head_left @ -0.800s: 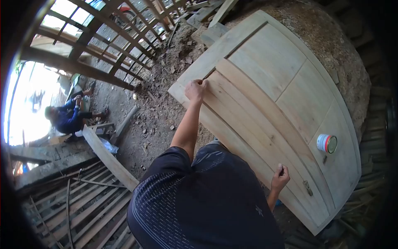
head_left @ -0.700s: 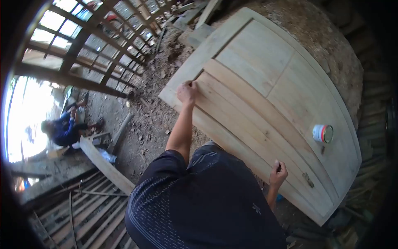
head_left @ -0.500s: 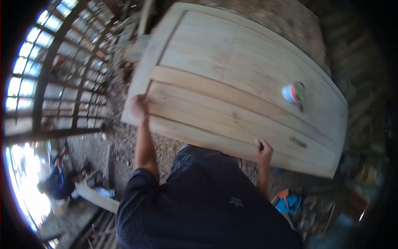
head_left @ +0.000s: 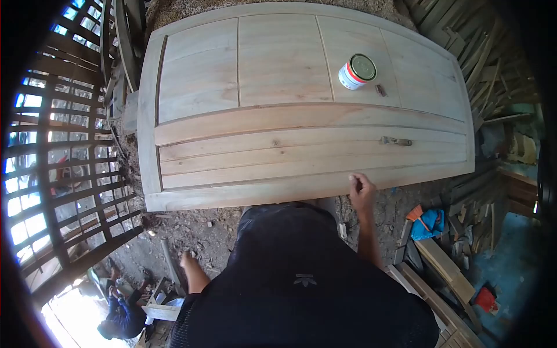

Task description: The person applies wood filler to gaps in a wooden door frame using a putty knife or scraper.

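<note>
A large pale wooden panelled door (head_left: 284, 142) lies flat in front of my body. My right hand (head_left: 362, 190) is over its near edge, fingers curled together in a pinch; whether something small is in them cannot be made out. My left hand (head_left: 187, 261) hangs low beside my body, off the door, its fingers too foreshortened to read. On the door's far half stands a tin can (head_left: 351, 76) with a white and red label and a metal lid. Close to it is a small dark piece (head_left: 380, 90). A short brownish elongated object (head_left: 396, 141) lies on the right of the slatted part.
A wooden lattice wall (head_left: 69, 133) runs along the left. Wood offcuts (head_left: 464, 64) are piled at the right. A blue bag (head_left: 428, 223) with an orange item lies on the floor beside timber boards (head_left: 447, 267). Another person (head_left: 125, 313) is low at the bottom left.
My left hand has left the door's left edge and dropped to my side. My right hand stays near the close edge, fingers still curled. The view has turned, so the door looks more level.
</note>
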Tool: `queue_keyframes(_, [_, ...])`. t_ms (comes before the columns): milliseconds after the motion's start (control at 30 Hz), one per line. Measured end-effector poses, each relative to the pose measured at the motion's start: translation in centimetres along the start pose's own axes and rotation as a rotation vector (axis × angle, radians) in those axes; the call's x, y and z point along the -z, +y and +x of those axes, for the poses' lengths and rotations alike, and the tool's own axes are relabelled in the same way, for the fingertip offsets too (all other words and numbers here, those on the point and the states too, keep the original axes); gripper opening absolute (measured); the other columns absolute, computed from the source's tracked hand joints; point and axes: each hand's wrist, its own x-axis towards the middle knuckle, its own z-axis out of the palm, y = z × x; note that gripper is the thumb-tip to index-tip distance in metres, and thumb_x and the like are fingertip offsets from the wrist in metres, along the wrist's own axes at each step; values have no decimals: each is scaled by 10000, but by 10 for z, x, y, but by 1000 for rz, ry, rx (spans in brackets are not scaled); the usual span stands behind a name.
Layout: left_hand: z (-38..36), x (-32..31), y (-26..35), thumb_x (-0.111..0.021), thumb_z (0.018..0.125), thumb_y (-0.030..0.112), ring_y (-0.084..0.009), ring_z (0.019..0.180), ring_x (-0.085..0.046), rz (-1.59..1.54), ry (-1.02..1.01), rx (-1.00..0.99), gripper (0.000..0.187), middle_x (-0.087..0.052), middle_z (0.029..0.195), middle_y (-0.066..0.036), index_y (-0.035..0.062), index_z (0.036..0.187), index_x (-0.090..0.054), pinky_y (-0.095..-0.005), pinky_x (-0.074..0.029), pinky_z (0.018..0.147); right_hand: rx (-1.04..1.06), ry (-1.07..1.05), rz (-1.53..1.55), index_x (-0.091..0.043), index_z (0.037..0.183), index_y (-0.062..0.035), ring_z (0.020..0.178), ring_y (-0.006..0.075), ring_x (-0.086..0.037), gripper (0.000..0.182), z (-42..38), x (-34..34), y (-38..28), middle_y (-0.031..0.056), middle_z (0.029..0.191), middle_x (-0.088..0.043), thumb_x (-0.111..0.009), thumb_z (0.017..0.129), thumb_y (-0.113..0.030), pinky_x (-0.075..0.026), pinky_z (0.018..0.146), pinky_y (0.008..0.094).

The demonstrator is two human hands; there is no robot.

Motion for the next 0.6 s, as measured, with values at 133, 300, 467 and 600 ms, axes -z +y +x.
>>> queue_keyframes(133, [2,-133,-81,-646,1023,367,-75,572,-504,-129,443,-560,325,-634,739,-18,51,983,-714,-249,-370,499,52,42,9,-710,1051,-2,590,135,-535,178,44,37,38,71,719,-625,-707,976,-163,-467,583,296])
queue_keyframes(300, [-103,-349,-55,-663,977,263,-122,520,-429,446,195,-1008,405,-413,519,-29,-1,675,-608,-328,-335,500,134,8,-154,-710,1143,-30,765,252,-658,231,124,119,106,118,950,-728,-729,944,-148,-550,726,392])
queue_keyframes(467, [-221,-568,-47,-689,789,133,-221,494,-379,733,-76,-1597,348,-393,536,-158,-20,626,-423,-396,-316,509,403,-184,-426,-721,1191,-80,1179,313,-609,283,198,165,183,99,1233,-708,-704,908,-91,-475,1037,476])
queue_keyframes(600, [-288,-727,-48,-745,784,209,-216,608,-554,768,-189,-1609,258,-571,664,-131,2,801,-591,-368,-457,608,477,-340,-387,-704,1230,-87,1215,312,-584,324,216,167,226,92,1251,-686,-673,908,-68,-465,1049,458])
